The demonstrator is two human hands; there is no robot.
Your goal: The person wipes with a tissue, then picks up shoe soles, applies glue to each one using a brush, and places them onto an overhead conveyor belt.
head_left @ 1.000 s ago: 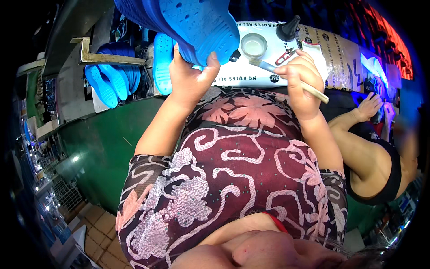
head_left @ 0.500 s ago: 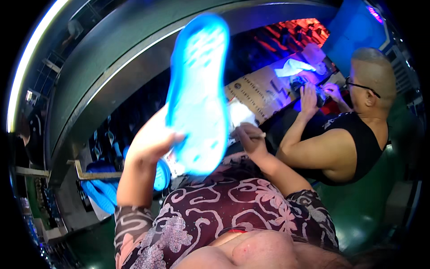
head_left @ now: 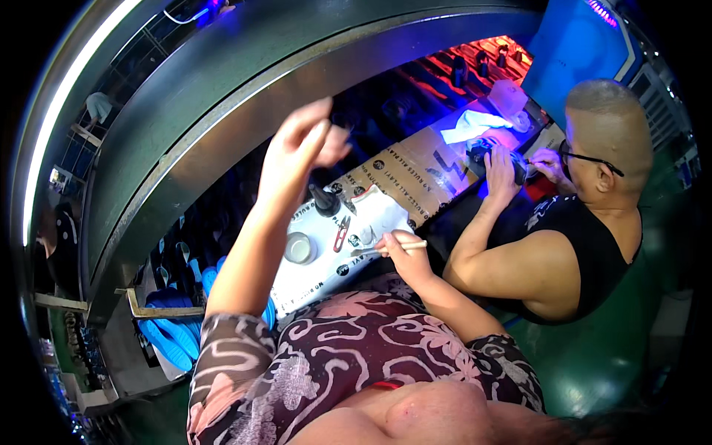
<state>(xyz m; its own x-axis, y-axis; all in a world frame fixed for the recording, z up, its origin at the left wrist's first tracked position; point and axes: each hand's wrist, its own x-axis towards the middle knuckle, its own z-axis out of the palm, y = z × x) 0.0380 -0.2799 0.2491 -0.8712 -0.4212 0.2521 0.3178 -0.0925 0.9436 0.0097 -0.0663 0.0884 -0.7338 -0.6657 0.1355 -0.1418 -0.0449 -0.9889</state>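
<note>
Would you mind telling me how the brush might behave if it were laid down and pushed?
The brush would probably stay stiff, since it juts straight from the right hand. It looks slim, so it is likely light and easily nudged. Rolling is hard to judge with its middle covered.

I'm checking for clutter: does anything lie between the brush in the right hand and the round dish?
Yes: the red snips lie flat between the brush, held in the right hand, and the round dish; nothing taller visibly intervenes.

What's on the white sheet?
Clearly visible: a round dish, red snips, a black cone. The left forearm and right hand, holding a brush, cover parts of it; anything beneath can't be seen.
</note>
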